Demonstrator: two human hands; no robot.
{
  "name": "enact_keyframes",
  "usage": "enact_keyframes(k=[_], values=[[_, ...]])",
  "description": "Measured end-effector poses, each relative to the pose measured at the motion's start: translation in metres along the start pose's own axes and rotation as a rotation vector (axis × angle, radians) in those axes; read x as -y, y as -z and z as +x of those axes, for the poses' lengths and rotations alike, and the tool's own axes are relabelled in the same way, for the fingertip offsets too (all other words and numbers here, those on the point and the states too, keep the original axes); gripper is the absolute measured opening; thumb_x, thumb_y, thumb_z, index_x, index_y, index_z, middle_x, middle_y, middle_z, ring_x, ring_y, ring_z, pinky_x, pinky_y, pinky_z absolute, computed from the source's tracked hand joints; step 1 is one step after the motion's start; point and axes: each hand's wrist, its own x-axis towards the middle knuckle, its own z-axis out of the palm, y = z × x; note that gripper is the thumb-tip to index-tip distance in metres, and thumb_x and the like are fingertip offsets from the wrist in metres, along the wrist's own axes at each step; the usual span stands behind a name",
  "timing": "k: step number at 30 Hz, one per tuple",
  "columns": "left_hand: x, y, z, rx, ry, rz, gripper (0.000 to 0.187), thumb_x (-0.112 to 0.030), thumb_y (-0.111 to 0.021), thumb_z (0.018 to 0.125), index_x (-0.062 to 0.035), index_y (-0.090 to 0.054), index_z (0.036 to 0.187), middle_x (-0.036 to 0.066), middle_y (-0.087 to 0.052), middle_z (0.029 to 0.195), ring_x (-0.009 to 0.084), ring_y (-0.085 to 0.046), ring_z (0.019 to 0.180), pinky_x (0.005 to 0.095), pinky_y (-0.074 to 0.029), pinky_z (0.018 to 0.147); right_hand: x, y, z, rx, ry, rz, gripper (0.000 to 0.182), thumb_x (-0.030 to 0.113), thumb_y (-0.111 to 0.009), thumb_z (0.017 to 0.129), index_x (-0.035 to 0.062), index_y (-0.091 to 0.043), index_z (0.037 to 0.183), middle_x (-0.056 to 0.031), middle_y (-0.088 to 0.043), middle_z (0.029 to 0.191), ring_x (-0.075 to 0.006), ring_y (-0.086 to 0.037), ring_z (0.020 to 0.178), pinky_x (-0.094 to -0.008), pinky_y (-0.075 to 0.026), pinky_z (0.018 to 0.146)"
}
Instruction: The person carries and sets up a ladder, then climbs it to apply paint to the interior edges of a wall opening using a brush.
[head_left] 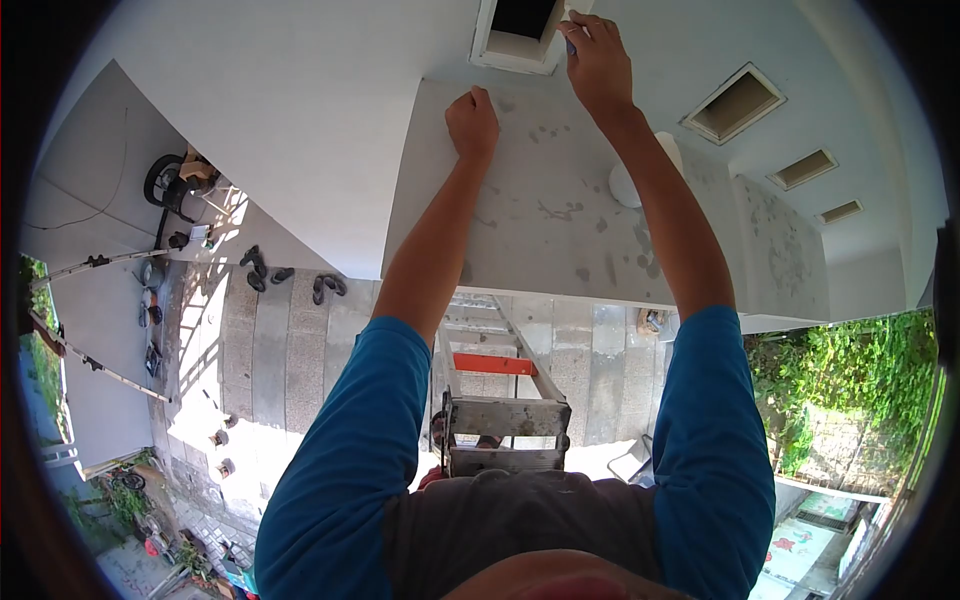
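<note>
My left hand (472, 122) is closed in a fist against the grey stained wall (545, 190), below the square opening. What it holds, if anything, is hidden. My right hand (597, 58) is raised higher, at the right edge of the white-framed opening (515, 68) in the ceiling. Its fingers are pinched round a small whitish thing at the frame, too small to make out, with a bit of blue beneath the fingers. Both arms reach up in blue sleeves.
A ladder (508, 410) with a red rung stands below my body. More framed openings (733, 103) run off to the right, near a white round fixture (630, 183). Sandals (328, 287) lie on the paved floor (300, 350). Green plants (850, 375) grow at the right.
</note>
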Motion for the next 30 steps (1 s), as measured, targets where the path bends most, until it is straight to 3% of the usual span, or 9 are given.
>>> enact_keyframes(k=[5, 11, 14, 16, 17, 19, 26, 28, 30], values=[[-0.003, 0.0, 0.0, 0.011, 0.033, 0.004, 0.048, -0.024, -0.049, 0.098, 0.0085, -0.057, 0.064, 0.023, -0.057, 0.059, 0.037, -0.052, 0.052, 0.0506, -0.041, 0.058, 0.011, -0.024, -0.049, 0.252, 0.011, 0.003, 0.019, 0.008, -0.068, 0.087, 0.0095, -0.071, 0.106, -0.0057, -0.067, 0.114, -0.0276, -0.063, 0.109, -0.0398, -0.059, 0.083], [0.001, -0.001, 0.0, -0.007, -0.017, -0.002, 0.048, -0.024, -0.05, 0.098, 0.0075, -0.057, 0.063, 0.024, -0.057, 0.06, 0.0374, -0.053, 0.052, 0.0509, -0.041, 0.058, -0.012, -0.027, -0.019, 0.436, -0.364, 0.352, 0.016, 0.009, -0.067, 0.09, 0.0083, -0.071, 0.105, -0.0099, -0.067, 0.112, -0.0269, -0.062, 0.111, -0.0427, -0.058, 0.081], [0.001, -0.001, 0.0, -0.005, -0.021, -0.011, 0.048, -0.024, -0.05, 0.098, 0.0076, -0.057, 0.063, 0.024, -0.057, 0.059, 0.0377, -0.052, 0.051, 0.0512, -0.041, 0.058, -0.026, -0.001, 0.024, 0.233, -0.265, 0.308, 0.018, 0.009, -0.068, 0.088, 0.0096, -0.071, 0.106, -0.008, -0.067, 0.112, -0.0264, -0.063, 0.111, -0.0414, -0.059, 0.081], [-0.001, 0.0, -0.001, 0.0, 0.009, -0.043, 0.048, -0.024, -0.05, 0.098, 0.0081, -0.056, 0.063, 0.024, -0.056, 0.058, 0.038, -0.051, 0.05, 0.0512, -0.041, 0.057, -0.018, 0.02, 0.04, -0.101, -0.012, 0.142, 0.015, 0.001, -0.066, 0.088, 0.0004, -0.073, 0.102, -0.0181, -0.071, 0.101, -0.0372, -0.068, 0.09, -0.0438, -0.057, 0.079], [0.0, -0.001, -0.001, -0.003, 0.012, -0.043, 0.048, -0.024, -0.05, 0.098, 0.0081, -0.056, 0.063, 0.024, -0.056, 0.058, 0.038, -0.051, 0.05, 0.0512, -0.041, 0.057, -0.015, 0.022, 0.037, -0.098, -0.01, 0.145, 0.015, 0.001, -0.066, 0.088, 0.0004, -0.073, 0.102, -0.0181, -0.071, 0.101, -0.0372, -0.068, 0.09, -0.0438, -0.057, 0.079], [0.001, -0.002, 0.0, -0.035, -0.055, -0.014, 0.048, -0.023, -0.05, 0.098, 0.0084, -0.056, 0.063, 0.023, -0.056, 0.057, 0.0375, -0.051, 0.049, 0.0511, -0.041, 0.056, -0.01, 0.021, 0.023, -0.047, 0.08, -0.011, 0.02, 0.008, -0.069, 0.086, 0.0107, -0.071, 0.106, -0.0062, -0.067, 0.112, -0.0259, -0.063, 0.11, -0.0395, -0.06, 0.081], [-0.002, -0.001, -0.001, -0.038, -0.04, -0.015, 0.047, -0.023, -0.049, 0.098, 0.0084, -0.057, 0.063, 0.023, -0.056, 0.057, 0.0362, -0.052, 0.049, 0.051, -0.041, 0.056, 0.012, -0.021, -0.053, 0.297, 0.002, 0.036, 0.019, 0.006, -0.067, 0.087, 0.0106, -0.072, 0.105, -0.0064, -0.067, 0.109, -0.026, -0.064, 0.106, -0.0382, -0.06, 0.08], [-0.001, -0.002, -0.001, -0.04, -0.025, -0.013, 0.047, -0.023, -0.049, 0.098, 0.0084, -0.058, 0.064, 0.024, -0.056, 0.058, 0.0362, -0.052, 0.049, 0.0509, -0.041, 0.056, 0.015, -0.023, -0.053, 0.498, -0.231, 0.201, 0.017, 0.006, -0.066, 0.089, 0.0085, -0.072, 0.105, -0.009, -0.069, 0.108, -0.0258, -0.065, 0.106, -0.0372, -0.058, 0.079], [-0.002, -0.001, 0.0, -0.029, -0.012, -0.003, 0.047, -0.023, -0.049, 0.098, 0.0084, -0.058, 0.064, 0.024, -0.056, 0.058, 0.0361, -0.052, 0.049, 0.0508, -0.041, 0.056, -0.009, -0.026, -0.036, 0.437, -0.243, 0.271, 0.016, 0.007, -0.066, 0.09, 0.0075, -0.071, 0.105, -0.01, -0.069, 0.108, -0.026, -0.066, 0.107, -0.0368, -0.058, 0.078]])
